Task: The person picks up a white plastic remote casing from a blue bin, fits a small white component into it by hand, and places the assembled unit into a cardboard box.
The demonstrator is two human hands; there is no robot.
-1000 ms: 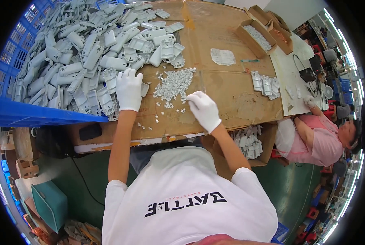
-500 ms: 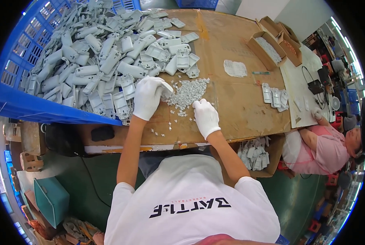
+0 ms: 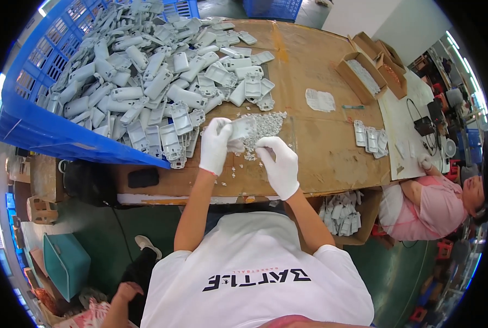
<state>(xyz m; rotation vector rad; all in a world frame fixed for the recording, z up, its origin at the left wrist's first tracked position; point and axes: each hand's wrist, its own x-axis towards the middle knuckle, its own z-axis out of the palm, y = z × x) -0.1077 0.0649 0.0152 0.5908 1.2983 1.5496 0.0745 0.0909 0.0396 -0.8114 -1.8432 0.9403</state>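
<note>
My left hand [image 3: 216, 146], in a white glove, is closed on a light grey plastic housing shell [image 3: 244, 128]. The shell lies tilted with its hollow side up, over the left part of a heap of tiny pale plastic parts [image 3: 272, 124]. Just right of the shell is my right hand [image 3: 281, 165], also gloved, with thumb and fingertips pinched together. Whatever sits between those fingertips is too small to make out. Left of my left hand, many similar shells [image 3: 159, 82] spill from a big blue crate [image 3: 80, 143] onto the cardboard-covered table [image 3: 331, 158].
Several finished-looking shells [image 3: 371, 138] lie at the table's right. Small cardboard boxes [image 3: 361, 76] stand at the far right, near a paper scrap [image 3: 320, 100]. Below the edge, a carton [image 3: 370, 216] holds more pieces. A person in pink [image 3: 440, 199] sits at right; another person's arm [image 3: 118, 306] shows lower left.
My left hand has moved right with the shell, whose hollow side now faces up. My right hand has come beside it, fingertips pinched. Another person's arm and shoe have appeared at lower left.
</note>
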